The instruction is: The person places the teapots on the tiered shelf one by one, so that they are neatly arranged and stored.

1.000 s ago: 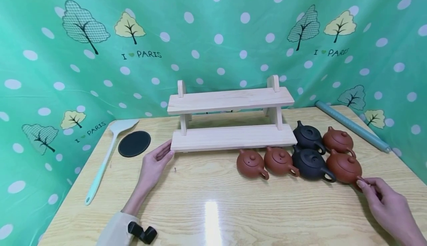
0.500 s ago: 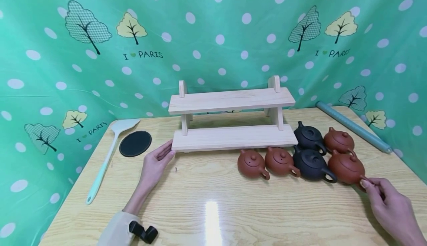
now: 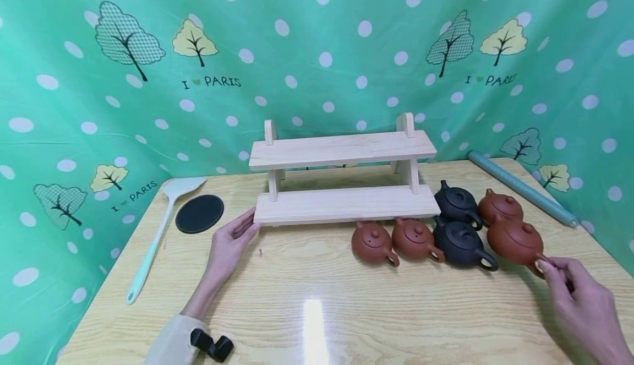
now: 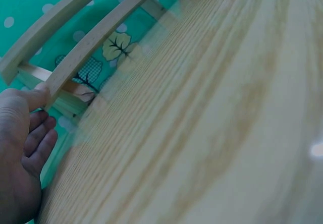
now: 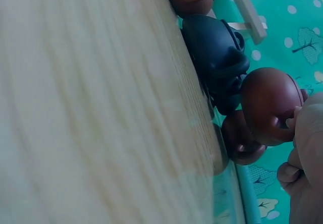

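Observation:
My right hand [image 3: 581, 299] pinches the handle of a reddish-brown teapot [image 3: 515, 241]. In the right wrist view this teapot [image 5: 270, 105] hangs off the tabletop, roughly level. Behind it sits another reddish-brown teapot [image 3: 500, 207], partly covered. Two black teapots [image 3: 458, 244] stand one behind the other to its left, with two more reddish-brown teapots [image 3: 371, 243] further left. My left hand [image 3: 230, 246] grips the left end of the lower board of a two-tier wooden shelf [image 3: 346, 204]; thumb and board end [image 4: 55, 90] meet in the left wrist view.
A pale green spatula [image 3: 156, 244] and a round black mat [image 3: 200, 213] lie at the left. A blue-green roll [image 3: 522, 188] lies at the back right. Green patterned cloth [image 3: 317, 51] encloses the back and sides of the wooden table [image 3: 376, 315].
The right hand has raised the front right reddish-brown teapot off the table; it sits slightly higher and further right in view. My left hand stays on the shelf.

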Demonstrator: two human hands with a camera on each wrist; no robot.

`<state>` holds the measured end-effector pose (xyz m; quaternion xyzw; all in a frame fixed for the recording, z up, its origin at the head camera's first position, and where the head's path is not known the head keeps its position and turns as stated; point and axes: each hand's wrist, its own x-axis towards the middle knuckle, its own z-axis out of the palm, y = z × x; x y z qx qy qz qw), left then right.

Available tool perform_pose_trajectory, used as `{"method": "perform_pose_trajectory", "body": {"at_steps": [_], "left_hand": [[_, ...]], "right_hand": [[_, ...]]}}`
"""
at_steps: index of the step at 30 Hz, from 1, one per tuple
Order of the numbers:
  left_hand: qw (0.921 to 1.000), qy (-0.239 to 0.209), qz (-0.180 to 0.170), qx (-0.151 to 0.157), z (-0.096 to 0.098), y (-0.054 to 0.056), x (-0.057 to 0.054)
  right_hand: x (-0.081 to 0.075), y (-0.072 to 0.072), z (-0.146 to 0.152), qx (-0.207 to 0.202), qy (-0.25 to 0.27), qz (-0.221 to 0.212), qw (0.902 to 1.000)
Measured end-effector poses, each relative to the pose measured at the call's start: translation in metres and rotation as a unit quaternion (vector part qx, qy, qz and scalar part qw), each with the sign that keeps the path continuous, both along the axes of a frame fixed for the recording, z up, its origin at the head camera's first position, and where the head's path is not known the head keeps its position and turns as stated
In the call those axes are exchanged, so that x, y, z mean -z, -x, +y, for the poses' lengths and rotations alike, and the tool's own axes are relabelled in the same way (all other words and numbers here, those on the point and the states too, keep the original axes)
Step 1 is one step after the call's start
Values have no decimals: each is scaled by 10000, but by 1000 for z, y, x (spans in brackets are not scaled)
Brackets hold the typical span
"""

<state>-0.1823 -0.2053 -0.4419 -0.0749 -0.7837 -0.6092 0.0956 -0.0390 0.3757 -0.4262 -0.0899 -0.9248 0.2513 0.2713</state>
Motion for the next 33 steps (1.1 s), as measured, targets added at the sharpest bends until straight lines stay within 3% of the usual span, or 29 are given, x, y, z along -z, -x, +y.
{"method": "perform_pose_trajectory", "body": {"at_steps": [13, 33], "left_hand": [[10000, -37, -22, 23, -2, 0, 1], [10000, -8, 2, -29, -1, 1, 1]], "right_hand": [[-8, 13, -5, -466, 0, 474, 9978], [-27, 43, -22, -1312, 290, 743, 9881]]}}
